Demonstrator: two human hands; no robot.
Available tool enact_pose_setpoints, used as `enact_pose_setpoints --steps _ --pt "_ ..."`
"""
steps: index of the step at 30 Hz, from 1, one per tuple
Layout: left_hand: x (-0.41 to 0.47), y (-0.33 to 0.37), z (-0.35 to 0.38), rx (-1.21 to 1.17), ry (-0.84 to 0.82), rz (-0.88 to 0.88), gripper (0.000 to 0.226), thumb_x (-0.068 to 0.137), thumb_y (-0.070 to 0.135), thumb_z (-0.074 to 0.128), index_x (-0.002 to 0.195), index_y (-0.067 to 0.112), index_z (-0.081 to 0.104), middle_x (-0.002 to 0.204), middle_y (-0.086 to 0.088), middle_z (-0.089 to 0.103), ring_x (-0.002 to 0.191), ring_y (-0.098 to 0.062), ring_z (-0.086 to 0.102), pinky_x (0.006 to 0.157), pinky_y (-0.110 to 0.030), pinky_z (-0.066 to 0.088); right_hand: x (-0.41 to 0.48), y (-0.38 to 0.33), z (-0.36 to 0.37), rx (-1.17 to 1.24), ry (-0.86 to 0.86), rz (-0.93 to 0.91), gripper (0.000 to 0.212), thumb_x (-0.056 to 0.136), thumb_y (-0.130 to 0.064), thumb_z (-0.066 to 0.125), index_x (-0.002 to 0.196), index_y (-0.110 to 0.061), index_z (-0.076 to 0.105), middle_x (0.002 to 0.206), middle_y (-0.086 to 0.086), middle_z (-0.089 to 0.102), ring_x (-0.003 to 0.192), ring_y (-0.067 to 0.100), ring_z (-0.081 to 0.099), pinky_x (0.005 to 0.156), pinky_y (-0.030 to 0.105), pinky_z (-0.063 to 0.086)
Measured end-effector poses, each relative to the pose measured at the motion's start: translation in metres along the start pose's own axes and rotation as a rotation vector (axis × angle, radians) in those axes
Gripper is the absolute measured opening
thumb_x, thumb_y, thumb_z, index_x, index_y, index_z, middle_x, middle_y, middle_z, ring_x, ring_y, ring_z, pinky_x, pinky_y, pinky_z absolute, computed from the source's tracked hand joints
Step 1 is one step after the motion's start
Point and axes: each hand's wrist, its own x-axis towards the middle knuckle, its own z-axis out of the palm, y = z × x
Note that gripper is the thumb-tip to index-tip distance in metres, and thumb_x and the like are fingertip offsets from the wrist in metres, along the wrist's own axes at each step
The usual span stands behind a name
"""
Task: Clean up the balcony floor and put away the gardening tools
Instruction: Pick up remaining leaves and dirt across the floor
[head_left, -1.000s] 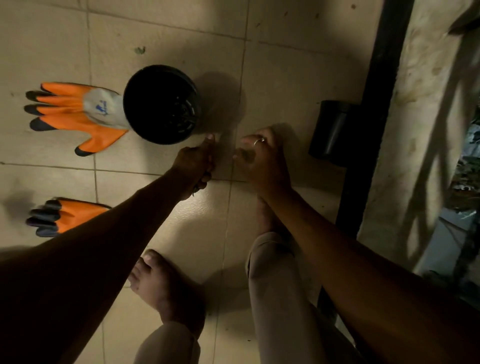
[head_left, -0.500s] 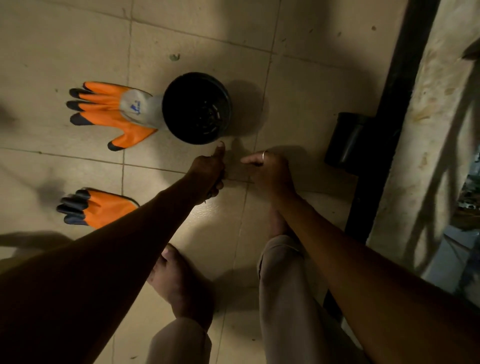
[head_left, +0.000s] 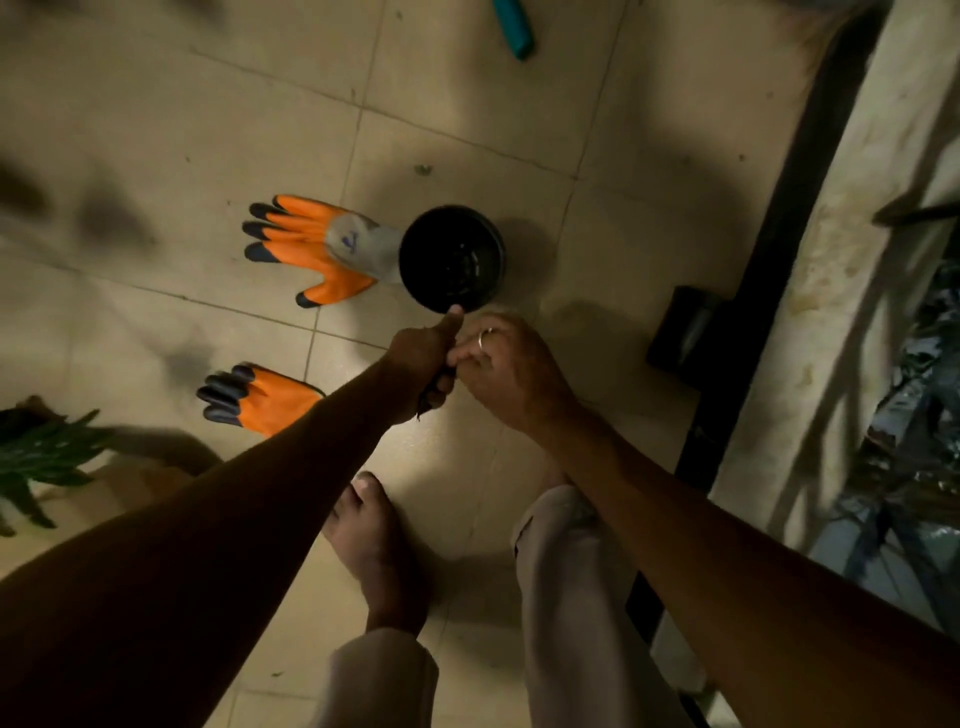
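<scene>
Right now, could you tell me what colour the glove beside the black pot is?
The glove is orange, black fingertips, grey cuff; head view.

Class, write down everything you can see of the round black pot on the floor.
The black pot is round, plastic-looking, upright, its open mouth facing the camera, dark inside with slots at the bottom. It stands on the tiled floor. An orange glove lies cuff-first against its left rim; the thumb of the left hand overlaps its near rim, contact unclear.
</scene>
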Motion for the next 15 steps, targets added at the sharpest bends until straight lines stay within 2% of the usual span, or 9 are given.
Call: enact_pose_setpoints --steps 1,3,6,9,13,15 --pt "-0.003 0.002 -0.004 0.034 0.015 -0.002 0.062 0.097 0.066 0.05 0.066 0.013 0.056 0.051 -0.005 0.045 0.038 -0.014 0.037 0.037 -0.018 0.028 0.001 -0.004 -0.004 -0.012 0.009 -0.016 0.016 0.089 -0.016 0.065 0.084 -0.011 0.079 0.1 0.003 0.066 0.097 0.016 0.057 0.079 0.034 0.052" --pt "-0.008 0.008 -0.013 0.058 0.024 -0.001 0.057 0.097 0.065 0.051 0.071 0.014 0.055 0.054 -0.004 0.045 0.04 -0.014 0.036 0.038 -0.017 0.027 0.013 -0.013 -0.015 0.003 0.051 -0.024 0.014 0.089 -0.011 0.068 0.079 -0.011 0.078 0.1 -0.003 0.062 0.095 0.009 0.056 0.077 0.027 0.051" --pt "-0.01 0.016 -0.031 0.003 -0.033 -0.003 0.052 0.097 0.061 0.055 0.067 0.02 0.044 0.051 0.001 0.036 0.039 -0.012 0.027 0.041 -0.015 0.022 0.051 -0.028 -0.032 0.038 0.247 -0.052 0.013 0.084 -0.01 0.065 0.076 -0.014 0.074 0.095 -0.005 0.062 0.086 0.008 0.058 0.074 0.023 0.051" --pt "-0.001 0.015 -0.054 0.069 -0.155 -0.034 0.058 0.095 0.067 0.052 0.06 0.026 0.032 0.053 0.003 0.027 0.041 -0.012 0.02 0.043 -0.017 0.015 0.114 -0.035 -0.043 -0.005 0.325 -0.003 0.017 0.084 -0.014 0.062 0.091 -0.017 0.078 0.101 0.0 0.068 0.087 0.006 0.057 0.073 0.012 0.042" --pt "0.034 0.003 -0.086 0.1 -0.202 -0.085 0.056 0.096 0.068 0.051 0.062 0.028 0.031 0.056 0.003 0.025 0.045 -0.012 0.019 0.047 -0.021 0.011 0.214 -0.015 -0.037 -0.109 0.079 0.111 0.034 0.087 -0.022 0.065 0.119 -0.018 0.074 0.118 -0.001 0.073 0.103 0.008 0.065 0.076 0.007 0.041" --pt "0.054 -0.001 -0.097 0.077 -0.169 -0.083 0.055 0.095 0.068 0.052 0.063 0.028 0.033 0.056 0.003 0.026 0.045 -0.012 0.02 0.047 -0.021 0.012 0.251 -0.001 -0.029 -0.237 -0.097 0.036 0.039 0.087 -0.016 0.073 0.125 -0.019 0.071 0.124 0.003 0.069 0.109 0.013 0.065 0.08 0.009 0.042"
